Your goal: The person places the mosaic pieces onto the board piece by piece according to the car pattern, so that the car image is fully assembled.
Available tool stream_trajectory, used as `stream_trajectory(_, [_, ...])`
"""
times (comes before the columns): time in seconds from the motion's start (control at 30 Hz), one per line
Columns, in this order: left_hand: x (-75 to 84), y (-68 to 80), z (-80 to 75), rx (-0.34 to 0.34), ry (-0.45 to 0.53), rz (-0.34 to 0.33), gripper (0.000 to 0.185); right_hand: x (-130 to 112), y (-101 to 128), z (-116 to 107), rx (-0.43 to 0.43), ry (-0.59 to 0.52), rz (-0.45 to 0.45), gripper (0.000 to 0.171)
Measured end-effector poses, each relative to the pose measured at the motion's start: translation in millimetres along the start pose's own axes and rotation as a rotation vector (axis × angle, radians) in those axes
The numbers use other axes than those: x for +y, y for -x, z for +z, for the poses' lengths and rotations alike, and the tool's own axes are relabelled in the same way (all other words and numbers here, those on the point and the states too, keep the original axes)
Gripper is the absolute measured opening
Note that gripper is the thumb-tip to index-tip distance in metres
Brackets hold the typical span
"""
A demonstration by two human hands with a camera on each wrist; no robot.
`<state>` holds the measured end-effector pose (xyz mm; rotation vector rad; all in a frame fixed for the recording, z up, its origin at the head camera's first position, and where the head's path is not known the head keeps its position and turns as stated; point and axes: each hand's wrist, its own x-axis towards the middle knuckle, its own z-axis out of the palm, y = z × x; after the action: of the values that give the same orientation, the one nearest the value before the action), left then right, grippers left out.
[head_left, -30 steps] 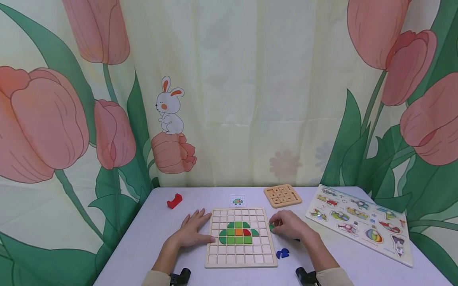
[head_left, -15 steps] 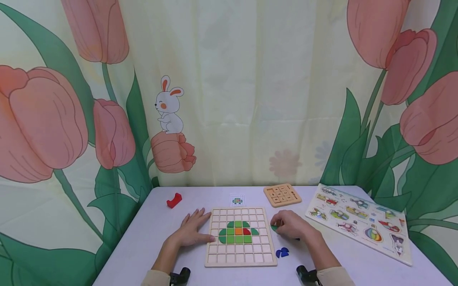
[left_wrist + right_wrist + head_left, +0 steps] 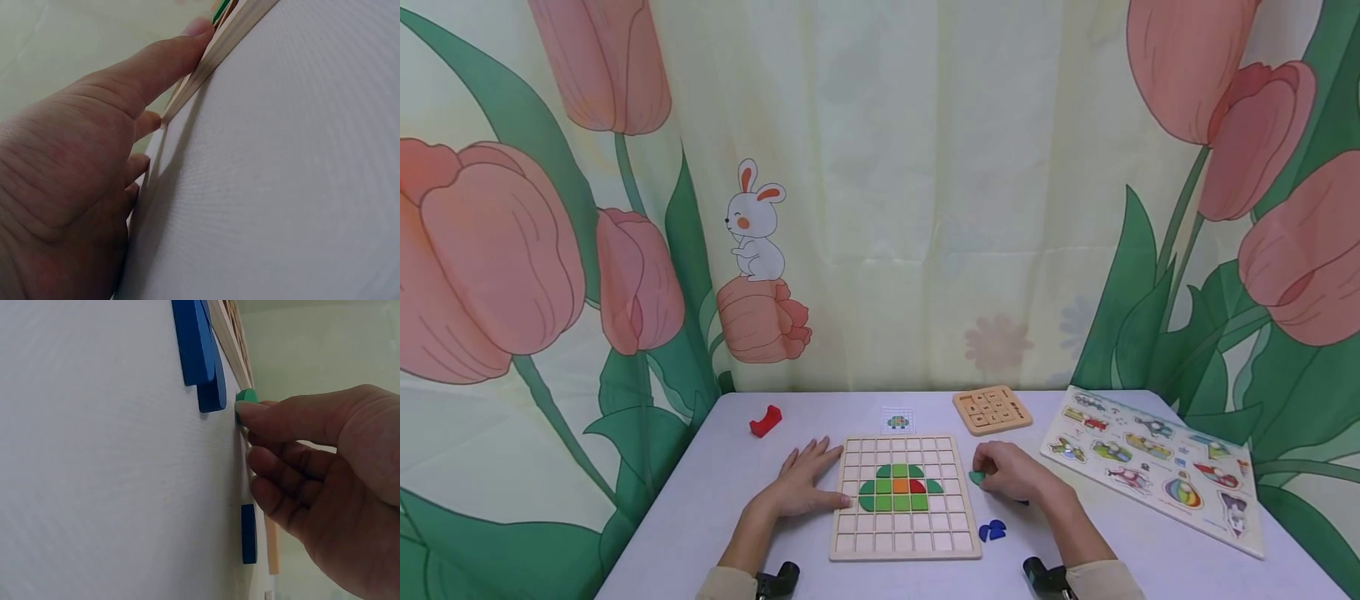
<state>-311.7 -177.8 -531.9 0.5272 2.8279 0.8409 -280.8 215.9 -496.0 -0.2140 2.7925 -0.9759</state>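
A square wooden grid board [image 3: 906,546] lies in the middle of the white table, with green, orange and red pieces set in its cells. My left hand [image 3: 801,487] rests against the board's left edge, fingers spread and thumb on the rim. To the right of the board, my right hand [image 3: 1011,473] pinches a small green rounded piece [image 3: 248,395] between thumb and forefinger, just above the table. Several blue pieces [image 3: 992,530] lie near that hand. One blue piece [image 3: 249,534] sits beneath its curled fingers in the right wrist view.
Behind the board lies a small pattern card [image 3: 898,421]. A wooden number puzzle [image 3: 992,410] and a large picture puzzle board [image 3: 1157,471] lie at the right. Toward the back left stands a red block [image 3: 766,422]. A printed curtain [image 3: 880,208] hangs behind the table.
My right hand has shifted slightly right, away from the board's edge, with the green piece still pinched. The left hand has stayed in place.
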Motion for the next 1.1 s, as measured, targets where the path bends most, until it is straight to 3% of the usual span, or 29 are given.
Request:
stream_trajectory(0.37, [-1.8, -0.8, 2.7, 0.012, -0.016, -0.001, 0.104, -2, 1, 1, 0.038, -0.014, -0.046, 0.022])
stream_trajectory(0.67, [-3.3, -1.6, 1.5, 0.003, -0.019, 0.003, 0.104, -4, 0, -4, 0.123, -0.014, -0.146, 0.023])
stream_trajectory(1.1, [-2.6, -1.2, 0.1, -0.001, -0.01, 0.007, 0.105, -21, 0, -2, 0.113, -0.105, -0.27, 0.023])
